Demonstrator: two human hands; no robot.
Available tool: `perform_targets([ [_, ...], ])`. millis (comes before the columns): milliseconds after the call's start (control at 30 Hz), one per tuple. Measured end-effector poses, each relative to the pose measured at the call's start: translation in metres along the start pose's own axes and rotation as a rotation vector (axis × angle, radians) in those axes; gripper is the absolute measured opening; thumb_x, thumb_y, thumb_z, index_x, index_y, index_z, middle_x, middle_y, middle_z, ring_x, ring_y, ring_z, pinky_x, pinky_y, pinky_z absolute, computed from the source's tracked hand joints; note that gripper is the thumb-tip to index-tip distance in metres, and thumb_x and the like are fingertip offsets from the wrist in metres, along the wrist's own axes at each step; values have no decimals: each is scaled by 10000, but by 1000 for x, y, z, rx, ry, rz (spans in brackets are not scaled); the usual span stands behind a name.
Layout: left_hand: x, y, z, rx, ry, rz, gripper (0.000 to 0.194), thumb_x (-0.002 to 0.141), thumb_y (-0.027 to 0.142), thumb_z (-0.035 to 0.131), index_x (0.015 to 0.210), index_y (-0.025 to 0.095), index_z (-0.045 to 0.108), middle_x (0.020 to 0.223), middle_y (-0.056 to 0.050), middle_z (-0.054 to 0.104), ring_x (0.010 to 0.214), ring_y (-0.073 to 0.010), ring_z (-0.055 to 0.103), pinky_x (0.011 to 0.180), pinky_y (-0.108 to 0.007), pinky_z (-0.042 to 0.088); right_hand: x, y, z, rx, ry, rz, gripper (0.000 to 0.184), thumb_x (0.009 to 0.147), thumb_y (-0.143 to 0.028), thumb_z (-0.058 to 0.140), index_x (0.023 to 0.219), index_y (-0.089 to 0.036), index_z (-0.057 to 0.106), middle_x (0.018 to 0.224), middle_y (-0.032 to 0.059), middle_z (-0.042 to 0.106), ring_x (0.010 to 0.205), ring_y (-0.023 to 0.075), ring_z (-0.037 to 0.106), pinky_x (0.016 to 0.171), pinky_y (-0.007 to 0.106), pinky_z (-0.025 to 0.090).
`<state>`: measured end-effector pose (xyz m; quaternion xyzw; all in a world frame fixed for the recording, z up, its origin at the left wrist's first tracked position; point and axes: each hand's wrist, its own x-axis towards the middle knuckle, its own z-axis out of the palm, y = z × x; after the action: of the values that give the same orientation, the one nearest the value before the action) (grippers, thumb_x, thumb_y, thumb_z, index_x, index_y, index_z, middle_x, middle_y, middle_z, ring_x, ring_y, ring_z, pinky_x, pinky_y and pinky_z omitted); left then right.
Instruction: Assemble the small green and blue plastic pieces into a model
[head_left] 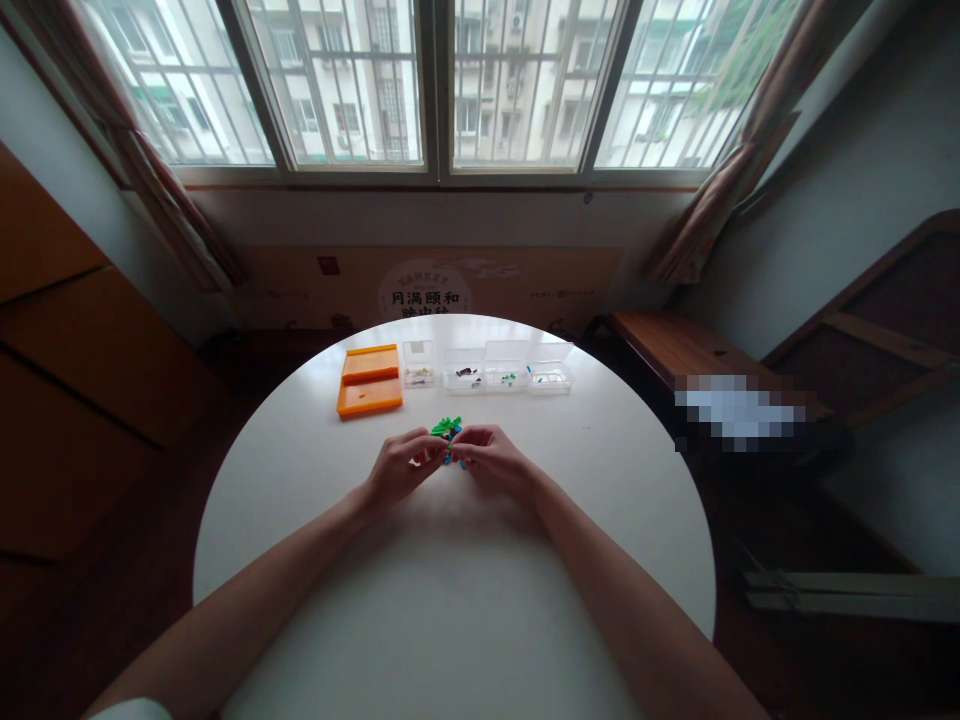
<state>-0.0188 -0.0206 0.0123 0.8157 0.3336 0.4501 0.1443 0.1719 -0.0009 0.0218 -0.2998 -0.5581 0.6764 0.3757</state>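
Both hands meet over the middle of the white table, fingers closed around a small building-brick model (447,428). Green leaf-like pieces stick up from its top, and bits of blue and red show lower down between the fingers. My left hand (406,461) grips it from the left. From the right, my right hand (491,452) pinches at its front side with thumb and fingertips. Whether a separate small piece sits between the right fingertips cannot be made out. The fingers hide much of the model.
An open orange case (371,395) lies beyond the hands on the round white table (450,620). To its right stand several clear lidded boxes (508,382) holding tiny brown, green and pale pieces. A wooden bench (675,345) is at the right; windows are behind.
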Motion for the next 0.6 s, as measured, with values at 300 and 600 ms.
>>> perform_targets([
  [300, 0, 0, -1, 14, -22, 6, 124, 807, 209, 578, 901, 163, 644, 724, -21, 588, 537, -59, 506, 524, -171, 421, 1, 1, -1, 2, -16, 1, 288, 621, -352, 742, 785, -126, 672, 658, 17, 620, 539, 83, 471, 528, 228, 338],
  [600, 0, 0, 0, 4, -30, 2, 138, 811, 224, 573, 911, 164, 647, 729, -26, 591, 535, -62, 510, 524, -176, 429, 2, 3, -2, 1, -13, -8, 287, 603, -330, 756, 786, -126, 670, 645, 10, 608, 543, 85, 476, 533, 228, 349],
])
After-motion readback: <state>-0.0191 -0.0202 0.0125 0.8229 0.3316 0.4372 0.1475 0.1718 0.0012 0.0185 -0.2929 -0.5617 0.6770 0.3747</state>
